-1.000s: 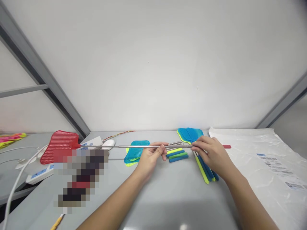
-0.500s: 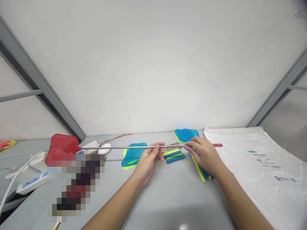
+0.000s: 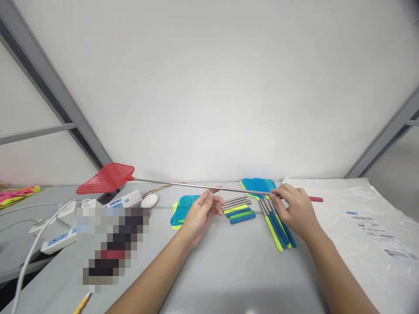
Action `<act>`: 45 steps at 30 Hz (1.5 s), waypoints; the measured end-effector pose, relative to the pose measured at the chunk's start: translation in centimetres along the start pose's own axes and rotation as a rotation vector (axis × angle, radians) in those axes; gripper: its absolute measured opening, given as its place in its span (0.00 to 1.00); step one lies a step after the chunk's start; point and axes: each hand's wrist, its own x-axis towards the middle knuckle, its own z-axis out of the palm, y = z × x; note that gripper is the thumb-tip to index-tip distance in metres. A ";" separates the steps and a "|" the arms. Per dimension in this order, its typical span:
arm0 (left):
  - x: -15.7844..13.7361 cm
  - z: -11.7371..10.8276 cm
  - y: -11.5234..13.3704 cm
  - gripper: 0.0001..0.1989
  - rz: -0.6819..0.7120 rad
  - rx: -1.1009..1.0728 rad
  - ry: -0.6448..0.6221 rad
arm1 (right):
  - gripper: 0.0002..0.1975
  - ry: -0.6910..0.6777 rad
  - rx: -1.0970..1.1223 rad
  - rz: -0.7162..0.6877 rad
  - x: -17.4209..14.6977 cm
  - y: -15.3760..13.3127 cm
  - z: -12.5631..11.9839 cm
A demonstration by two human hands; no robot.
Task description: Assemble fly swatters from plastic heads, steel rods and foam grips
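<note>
A red fly swatter (image 3: 173, 183) with a long thin metal rod stretches sideways across the view. Its mesh head is at the left, turned partly edge-on; its red handle end shows at the right. My right hand (image 3: 293, 209) pinches the rod close to that handle. Under the rod, my left hand (image 3: 203, 216) has its fingers loosely apart, fingertips near the rod; whether they touch it I cannot tell. Behind my left hand lie several blue and yellow-green fly swatters (image 3: 185, 207), their handles pointing right. More shortened blue and yellow-green fly swatters (image 3: 276, 224) lie below my right hand.
White plastic packaging (image 3: 330, 226) with printed labels covers the right side of the grey table (image 3: 229, 266). At the left are power strips (image 3: 124, 200), white cables, a round white object (image 3: 149, 201) and a pixelated item (image 3: 114, 246). A wall stands behind.
The red fly swatter's head has risen and turned, and its rod now slopes down to the right. My left fingers have loosened from the rod. My right hand has shifted slightly right.
</note>
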 end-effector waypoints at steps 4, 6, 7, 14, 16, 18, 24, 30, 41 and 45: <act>-0.3 0.8 -0.6 0.18 -0.013 0.091 -0.026 | 0.09 -0.037 0.061 -0.059 0.2 -2.6 1.3; -0.4 1.1 -1.2 0.17 -0.017 0.127 -0.026 | 0.09 -0.047 0.066 -0.093 0.1 -3.7 2.0; -0.4 1.3 -1.5 0.17 -0.014 0.140 -0.025 | 0.09 -0.051 0.065 -0.105 0.1 -4.2 2.2; -0.1 1.3 -1.8 0.19 0.073 0.202 0.022 | 0.12 -0.066 0.082 -0.097 0.0 -5.0 3.0; 0.0 1.1 -1.6 0.19 0.103 0.247 0.042 | 0.12 -0.081 0.094 -0.093 0.2 -4.9 2.8; 0.0 1.0 -1.4 0.18 0.123 0.292 0.070 | 0.12 -0.103 0.100 -0.081 0.4 -4.8 2.7; -0.2 0.8 -0.8 0.18 0.161 0.339 0.146 | 0.12 -0.142 0.105 -0.042 0.6 -4.3 2.2; -0.3 0.1 0.1 0.17 0.194 0.304 0.206 | 0.14 -0.119 0.132 -0.028 0.5 -3.6 2.0; -0.3 -1.7 2.3 0.14 0.280 0.165 0.245 | 0.13 -0.107 0.076 -0.009 0.2 -2.7 2.1; -0.1 -2.0 1.5 0.13 0.225 0.292 0.214 | 0.12 -0.077 0.059 -0.030 0.0 -3.3 2.8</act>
